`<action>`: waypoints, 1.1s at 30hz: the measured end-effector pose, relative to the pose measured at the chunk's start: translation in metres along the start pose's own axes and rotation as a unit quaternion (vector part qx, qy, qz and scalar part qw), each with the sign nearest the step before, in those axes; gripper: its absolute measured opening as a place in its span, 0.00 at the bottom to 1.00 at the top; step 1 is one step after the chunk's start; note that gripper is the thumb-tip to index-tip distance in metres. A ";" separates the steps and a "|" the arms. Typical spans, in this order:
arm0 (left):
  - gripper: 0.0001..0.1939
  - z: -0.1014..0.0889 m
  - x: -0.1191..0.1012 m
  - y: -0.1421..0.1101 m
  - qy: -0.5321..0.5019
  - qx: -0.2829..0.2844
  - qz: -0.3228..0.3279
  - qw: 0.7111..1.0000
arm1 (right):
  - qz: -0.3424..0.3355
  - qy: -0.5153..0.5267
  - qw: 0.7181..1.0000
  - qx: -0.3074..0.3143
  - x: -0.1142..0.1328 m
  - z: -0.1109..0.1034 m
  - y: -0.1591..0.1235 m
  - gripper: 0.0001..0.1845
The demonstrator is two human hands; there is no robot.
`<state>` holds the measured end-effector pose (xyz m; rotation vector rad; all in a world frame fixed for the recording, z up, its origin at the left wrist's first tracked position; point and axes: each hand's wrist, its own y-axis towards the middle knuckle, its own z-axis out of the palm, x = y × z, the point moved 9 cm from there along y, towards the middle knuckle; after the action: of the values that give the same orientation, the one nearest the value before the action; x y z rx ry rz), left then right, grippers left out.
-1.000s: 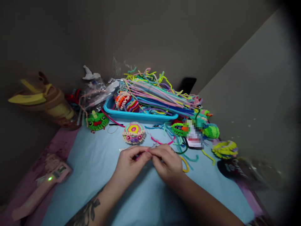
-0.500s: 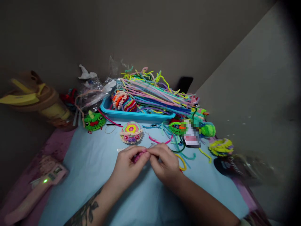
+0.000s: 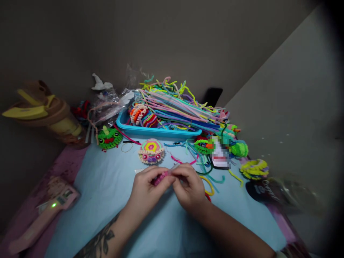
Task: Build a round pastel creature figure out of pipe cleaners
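Observation:
My left hand [image 3: 147, 188] is closed around a small pink coiled pipe cleaner [image 3: 160, 178], its ridges showing between thumb and index finger. Right beside it, my right hand [image 3: 190, 188] pinches at the end of the pink piece, and its fingertips meet those of the left. A thin pale strip [image 3: 174, 166] rises just behind the fingertips; what it is I cannot make out. Beyond the left hand sits a round pipe-cleaner figure [image 3: 151, 152] with a pink and yellow top and two pink eyes. Both hands are held above the light blue cloth [image 3: 107, 193].
A blue tray [image 3: 158, 132] at the back bears many coloured pipe cleaners [image 3: 177, 107]. A green figure [image 3: 109, 138] sits left. Loose pipe cleaners and a phone-like object [image 3: 220, 161] lie right, near a yellow coiled piece [image 3: 254, 169] and a dark-lidded cup [image 3: 262, 191]. A pink glue gun [image 3: 45, 215] lies at left.
The left thumb has shifted slightly right, and more of the pink coil shows between the fingers. Both hands stay together at the same spot. The whole view has moved a little.

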<state>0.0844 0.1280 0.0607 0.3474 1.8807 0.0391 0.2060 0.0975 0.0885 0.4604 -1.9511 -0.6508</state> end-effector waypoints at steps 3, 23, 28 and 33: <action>0.05 0.001 0.002 0.000 -0.010 0.009 -0.021 1.000 | 0.008 0.015 0.999 -0.038 -0.005 -0.002 -0.005 0.13; 0.08 0.012 0.013 0.003 -0.069 0.088 -0.093 0.989 | -0.063 -0.061 0.992 0.091 0.005 0.001 0.005 0.17; 0.13 0.020 0.016 0.002 -0.151 0.126 -0.123 0.973 | -0.043 -0.070 0.996 0.027 0.005 -0.007 0.008 0.12; 0.11 0.019 0.020 0.003 -0.161 0.116 -0.134 0.971 | -0.021 -0.074 0.997 0.013 0.001 -0.010 0.010 0.11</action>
<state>0.0967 0.1329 0.0370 0.2380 1.5950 -0.4015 0.2141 0.1021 0.0988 0.4824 -2.0971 -0.7034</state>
